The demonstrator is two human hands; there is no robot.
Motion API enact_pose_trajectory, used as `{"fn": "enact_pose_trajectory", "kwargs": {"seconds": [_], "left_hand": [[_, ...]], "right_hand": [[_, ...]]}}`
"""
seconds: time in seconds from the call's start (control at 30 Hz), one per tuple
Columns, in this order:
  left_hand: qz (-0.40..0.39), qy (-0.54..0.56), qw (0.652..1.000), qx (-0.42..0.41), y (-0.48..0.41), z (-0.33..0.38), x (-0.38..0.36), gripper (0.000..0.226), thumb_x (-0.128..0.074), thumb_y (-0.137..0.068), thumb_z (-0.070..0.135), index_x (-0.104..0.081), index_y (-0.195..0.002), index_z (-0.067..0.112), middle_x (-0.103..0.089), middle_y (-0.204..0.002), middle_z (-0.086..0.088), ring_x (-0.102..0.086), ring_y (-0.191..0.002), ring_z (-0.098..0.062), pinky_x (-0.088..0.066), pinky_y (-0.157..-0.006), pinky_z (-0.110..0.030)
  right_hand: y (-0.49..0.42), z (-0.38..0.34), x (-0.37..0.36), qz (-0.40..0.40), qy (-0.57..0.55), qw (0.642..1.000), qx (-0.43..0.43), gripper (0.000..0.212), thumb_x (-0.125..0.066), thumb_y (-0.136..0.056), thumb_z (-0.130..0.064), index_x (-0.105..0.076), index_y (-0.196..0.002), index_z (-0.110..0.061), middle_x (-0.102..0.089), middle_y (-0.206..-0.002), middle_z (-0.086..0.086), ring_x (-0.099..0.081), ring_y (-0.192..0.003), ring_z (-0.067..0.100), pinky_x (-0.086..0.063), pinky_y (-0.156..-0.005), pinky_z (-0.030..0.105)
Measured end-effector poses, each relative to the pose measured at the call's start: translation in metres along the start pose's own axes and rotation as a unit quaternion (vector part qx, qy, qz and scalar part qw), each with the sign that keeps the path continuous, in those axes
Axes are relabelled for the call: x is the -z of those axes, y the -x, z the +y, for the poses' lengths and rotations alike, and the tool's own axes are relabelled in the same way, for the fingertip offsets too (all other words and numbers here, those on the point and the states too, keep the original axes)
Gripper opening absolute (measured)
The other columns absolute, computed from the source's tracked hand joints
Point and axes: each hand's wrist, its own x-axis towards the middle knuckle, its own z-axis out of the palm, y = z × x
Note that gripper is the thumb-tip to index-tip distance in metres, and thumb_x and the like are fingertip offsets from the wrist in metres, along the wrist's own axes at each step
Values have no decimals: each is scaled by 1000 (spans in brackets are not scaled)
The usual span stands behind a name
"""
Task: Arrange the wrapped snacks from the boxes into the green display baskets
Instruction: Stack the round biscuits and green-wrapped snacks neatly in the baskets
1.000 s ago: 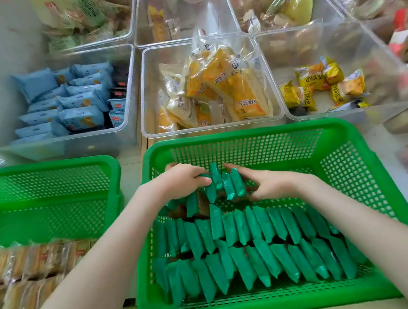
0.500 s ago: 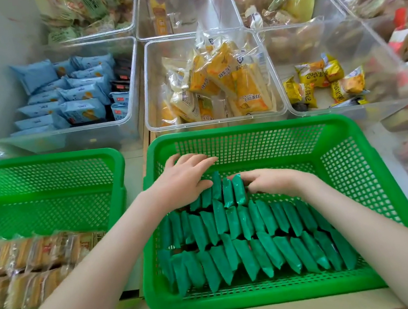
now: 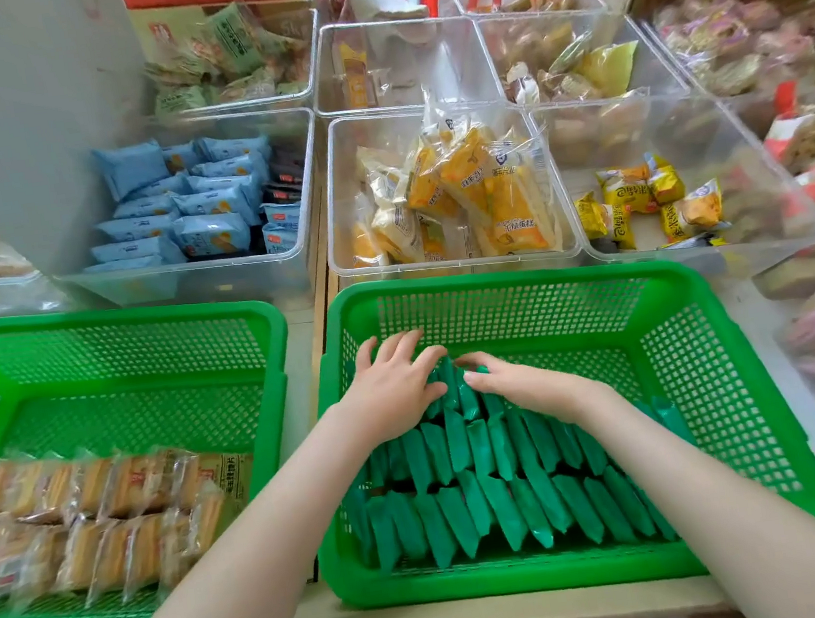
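Two hands tidying shiny green wrapped snack packs [image 3: 465, 451] in green plastic mesh basket [image 3: 495, 280]: left hand [image 3: 396, 394] pressing, fingers flat; right hand [image 3: 527, 386] grip unclear. Hard push risking toppling rows.

Right basket [image 3: 495, 281]: at the table's [image 3: 487, 614] near edge, right of centre; slim packets [image 3: 498, 504] stand in two full rows, with a short third row behind.
Left basket [image 3: 111, 316]: just beside it on the left; cracker packs [image 3: 85, 517] in two rows in its near half.
Hands: left hand [image 3: 390, 389] and right hand [image 3: 524, 386] on the rearmost row, side by side.
Clear bins [image 3: 441, 268]: behind both baskets, toward the far edge.
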Motion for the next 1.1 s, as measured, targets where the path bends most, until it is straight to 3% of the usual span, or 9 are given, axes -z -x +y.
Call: {"fn": "enact_pose_trajectory", "kwargs": {"seconds": [0.17, 0.3, 0.43, 0.53, 0.7, 0.93, 1.1], "left_hand": [[13, 1, 1000, 24, 14, 4, 0, 64, -27, -100, 53, -10, -153, 22, 0, -161, -7, 5, -148, -24, 7, -116, -50], [30, -23, 997, 67, 25, 7, 2, 68, -28, -99, 55, -8, -153, 21, -2, -160, -10, 12, -147, -27, 13, -114, -51], [22, -24, 998, 54, 42, 8, 5, 62, -36, -99, 48, -20, -150, 17, -13, -158, -12, -2, -147, -28, 2, -117, -51], [67, 4, 997, 43, 56, 12, 11, 54, -37, -100, 45, -34, -145, 16, -31, -151, -10, -18, -143, -27, -11, -117, -48], [148, 62, 987, 18, 84, 19, 30, 41, -39, -100, 34, -48, -133, 13, -53, -130, -9, -49, -119, -28, -39, -96, -38], [176, 31, 981, -71, 155, 26, 34, 33, -39, -100, 30, -55, -125, 15, -60, -117, -5, -57, -103, -24, -46, -84, -35], [215, 106, 967, -88, 218, 15, 36, 30, -47, -98, 23, -61, -122, 13, -60, -119, -6, -58, -106, -26, -46, -88, -35]], "right_hand": [[8, -3, -4, 128, 53, 990, 20, 61, -48, -98, -38, -25, -150, -14, -25, -157, 4, -25, -143, 16, -20, -115, 32], [17, -6, -13, 174, 83, 981, 27, 63, -36, -101, -46, -17, -153, -17, -15, -160, 3, -12, -147, 15, -11, -119, 37], [37, -13, -19, 210, 164, 964, 4, 60, -39, -101, -37, -19, -152, -12, -18, -159, 5, -16, -146, 18, -16, -118, 37], [63, -26, -28, 225, 201, 953, 7, 59, -41, -101, -29, -18, -152, -13, -19, -158, 4, -19, -145, 18, -19, -116, 35], [112, -51, -48, 276, 205, 939, 18, 57, -42, -100, -26, -20, -151, -13, -23, -157, 4, -21, -144, 19, -23, -114, 37], [175, -81, -111, 302, 206, 930, 24, 47, -44, -99, -23, -35, -144, -13, -38, -146, 7, -38, -133, 25, -35, -107, 40], [213, -101, -164, 303, 211, 929, 28, 45, -46, -97, -20, -40, -141, -11, -41, -144, 8, -42, -130, 26, -36, -106, 39]]}}
